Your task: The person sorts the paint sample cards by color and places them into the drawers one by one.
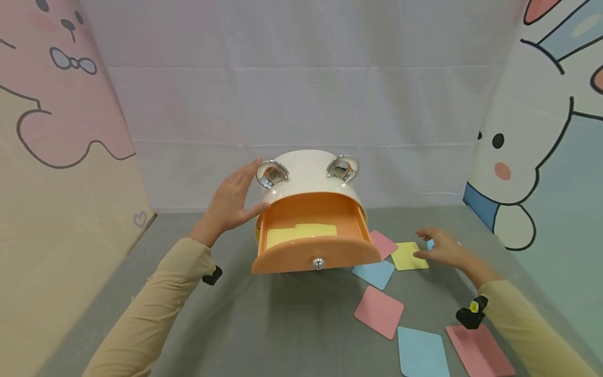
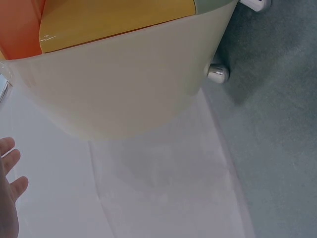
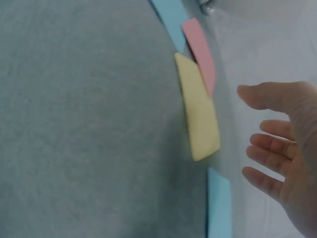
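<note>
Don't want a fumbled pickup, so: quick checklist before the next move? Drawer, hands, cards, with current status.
1. Orange drawer pulled out: ok, its inside is exposed.
2. Yellow cards lying inside the drawer: ok.
3. Right hand free to pick: ok, it holds nothing.
4. Left hand steadying the white case: cannot tell; it is beside the case, firm contact unclear.
5. No yellow outside the drawer: not ok, a loose yellow card lies on the table.
6. That card separate from the neighbouring pink card: cannot tell, their edges meet or overlap.
</note>
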{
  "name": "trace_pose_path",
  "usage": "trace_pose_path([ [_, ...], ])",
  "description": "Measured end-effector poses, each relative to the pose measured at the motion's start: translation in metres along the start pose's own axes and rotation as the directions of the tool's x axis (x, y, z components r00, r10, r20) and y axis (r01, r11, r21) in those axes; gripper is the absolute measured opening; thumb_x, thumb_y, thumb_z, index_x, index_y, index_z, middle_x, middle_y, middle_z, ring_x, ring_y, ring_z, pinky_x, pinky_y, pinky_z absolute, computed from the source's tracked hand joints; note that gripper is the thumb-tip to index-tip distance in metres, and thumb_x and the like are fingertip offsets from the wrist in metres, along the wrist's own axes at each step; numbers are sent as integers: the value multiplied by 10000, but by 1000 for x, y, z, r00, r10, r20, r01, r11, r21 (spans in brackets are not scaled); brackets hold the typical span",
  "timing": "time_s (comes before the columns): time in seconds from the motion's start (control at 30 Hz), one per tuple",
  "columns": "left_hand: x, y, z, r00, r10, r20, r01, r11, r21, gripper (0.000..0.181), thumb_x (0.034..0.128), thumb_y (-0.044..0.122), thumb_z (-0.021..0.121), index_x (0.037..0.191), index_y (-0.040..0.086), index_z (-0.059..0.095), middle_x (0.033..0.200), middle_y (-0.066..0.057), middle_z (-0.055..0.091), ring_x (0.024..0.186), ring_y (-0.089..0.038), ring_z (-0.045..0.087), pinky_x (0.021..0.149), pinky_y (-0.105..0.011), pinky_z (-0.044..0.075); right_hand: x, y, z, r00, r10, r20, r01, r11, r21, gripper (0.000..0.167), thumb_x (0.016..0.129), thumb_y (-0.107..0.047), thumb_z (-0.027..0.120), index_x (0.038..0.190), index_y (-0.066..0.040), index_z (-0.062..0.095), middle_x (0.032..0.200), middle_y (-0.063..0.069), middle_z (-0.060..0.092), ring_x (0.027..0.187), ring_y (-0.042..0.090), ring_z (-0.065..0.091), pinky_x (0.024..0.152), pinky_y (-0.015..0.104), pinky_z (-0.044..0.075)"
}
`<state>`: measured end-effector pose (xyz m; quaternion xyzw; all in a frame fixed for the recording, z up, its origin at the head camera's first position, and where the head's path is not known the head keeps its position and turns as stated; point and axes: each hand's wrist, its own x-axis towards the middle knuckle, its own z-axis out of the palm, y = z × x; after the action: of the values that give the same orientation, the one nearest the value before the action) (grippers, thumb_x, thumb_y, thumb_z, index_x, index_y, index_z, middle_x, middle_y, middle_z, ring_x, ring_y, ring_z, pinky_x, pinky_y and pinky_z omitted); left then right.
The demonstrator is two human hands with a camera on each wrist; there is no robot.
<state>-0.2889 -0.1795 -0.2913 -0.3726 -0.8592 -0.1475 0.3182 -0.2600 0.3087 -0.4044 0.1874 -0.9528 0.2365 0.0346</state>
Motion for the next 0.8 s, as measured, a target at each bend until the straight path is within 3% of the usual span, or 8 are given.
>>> trace_pose_path([
  [0.17, -1, 0, -1, 1000, -12, 10, 12, 1000, 1, 888, 832, 700, 298, 1456, 81, 176, 1449, -131, 298, 1277, -335, 333, 1033, -501, 272, 4, 14, 19, 1000, -9, -4, 9, 999, 39, 580, 731, -164, 737, 1129, 186, 501, 1079, 313, 524, 956, 422, 506, 788, 531, 440],
  [0.33, -1, 1, -1, 1000, -11, 12, 10, 1000, 5, 891, 832, 700, 297, 1453, 70, 185, 1450, -127, 298, 1279, -332, 333, 1034, -497, 274, 8, 18, 29, 999, 35, 7, -35, 999, 5, 583, 722, -169, 737, 1120, 189, 507, 1081, 318, 526, 993, 435, 499, 849, 554, 409],
  [0.57, -1, 2, -2, 1000, -5, 3, 5, 1000, 7, 895, 833, 701, 295, 1445, 55, 201, 1448, -122, 303, 1278, -325, 337, 1033, -491, 279, 11, 19, 29, 998, 40, 40, -39, 999, -20, 568, 723, -151, 726, 1112, 199, 506, 1084, 327, 528, 1013, 450, 494, 878, 558, 392],
  [0.8, 4, 4, 1, 1000, 2, 11, -2, 1000, -2, 891, 833, 701, 299, 1450, 68, 190, 1445, -127, 306, 1280, -327, 332, 1042, -490, 266, 13, 22, 23, 994, 44, 101, -40, 998, -38, 580, 701, -187, 743, 1107, 168, 528, 1039, 260, 538, 954, 382, 512, 845, 534, 421],
])
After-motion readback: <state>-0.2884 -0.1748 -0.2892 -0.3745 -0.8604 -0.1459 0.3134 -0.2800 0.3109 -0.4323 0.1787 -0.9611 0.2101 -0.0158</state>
